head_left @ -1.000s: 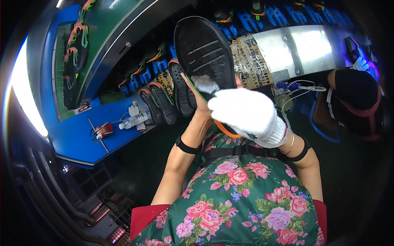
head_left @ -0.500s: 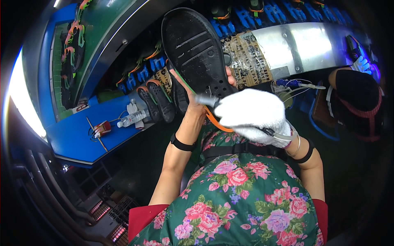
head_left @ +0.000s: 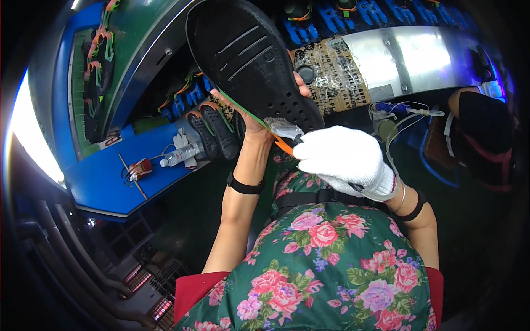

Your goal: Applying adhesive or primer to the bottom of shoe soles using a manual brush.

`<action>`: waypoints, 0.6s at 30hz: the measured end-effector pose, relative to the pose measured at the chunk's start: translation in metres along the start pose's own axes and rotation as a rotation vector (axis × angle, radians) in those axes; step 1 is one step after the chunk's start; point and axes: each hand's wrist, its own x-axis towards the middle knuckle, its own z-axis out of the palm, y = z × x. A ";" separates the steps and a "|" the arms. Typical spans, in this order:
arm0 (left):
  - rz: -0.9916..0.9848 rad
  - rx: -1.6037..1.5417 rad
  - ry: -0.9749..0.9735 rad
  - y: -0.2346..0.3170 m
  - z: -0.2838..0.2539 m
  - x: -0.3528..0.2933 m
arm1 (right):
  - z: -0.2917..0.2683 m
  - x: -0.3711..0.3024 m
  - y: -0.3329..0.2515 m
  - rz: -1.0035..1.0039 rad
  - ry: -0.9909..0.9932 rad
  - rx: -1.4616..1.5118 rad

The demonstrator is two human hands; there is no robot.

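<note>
A large black shoe sole (head_left: 248, 60) with grooves across its upper part and small holes near its lower end is gripped along its edges by my bare left hand (head_left: 255, 124). Green and orange show along its lower left edge. My right hand (head_left: 345, 157), in a white knit glove, is closed around a brush (head_left: 282, 127) with pale bristles and a thin tube by the wrist. The bristles are at the sole's lower edge, beside the holes. My right fingers are partly hidden by the glove's bulk. Another dark sole shows partly behind my left wrist.
On the blue table (head_left: 105, 187) at left lie a clear bottle (head_left: 179, 154), a small red pack (head_left: 139, 168) and a pair of dark soles (head_left: 218, 129). Taped cardboard (head_left: 334, 71) covers part of a metal ledge (head_left: 397, 55). Blue holders (head_left: 370, 16) line the back. A person (head_left: 486, 121) is at right.
The sole has moved up and left and come nearer. The brush, blurred before, now shows its bristles clearly at the sole's lower edge.
</note>
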 end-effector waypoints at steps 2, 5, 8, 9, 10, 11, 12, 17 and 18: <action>0.002 -0.044 0.010 0.000 0.001 0.001 | -0.002 0.005 -0.003 0.025 0.016 0.040; -0.022 0.155 -0.093 0.010 -0.006 0.001 | -0.008 0.004 0.001 0.186 0.108 0.212; -0.013 0.171 -0.217 0.017 -0.006 0.007 | -0.007 0.007 -0.001 0.045 0.075 0.060; -0.015 0.172 -0.218 0.014 -0.003 0.008 | -0.006 0.007 -0.003 0.031 0.051 0.032; -0.001 0.063 -0.178 0.009 0.000 0.007 | -0.006 0.007 -0.002 0.031 0.052 0.031; 0.011 -0.044 -0.138 0.008 0.002 0.007 | -0.006 0.005 0.000 0.108 0.081 0.159; 0.009 -0.042 -0.137 0.011 0.002 0.008 | -0.006 0.003 0.002 0.185 0.109 0.286; -0.027 0.184 -0.275 0.019 -0.002 0.013 | -0.005 0.003 -0.001 0.057 0.043 0.090; -0.026 0.185 -0.275 0.019 -0.002 0.013 | -0.006 0.003 -0.001 0.057 0.042 0.091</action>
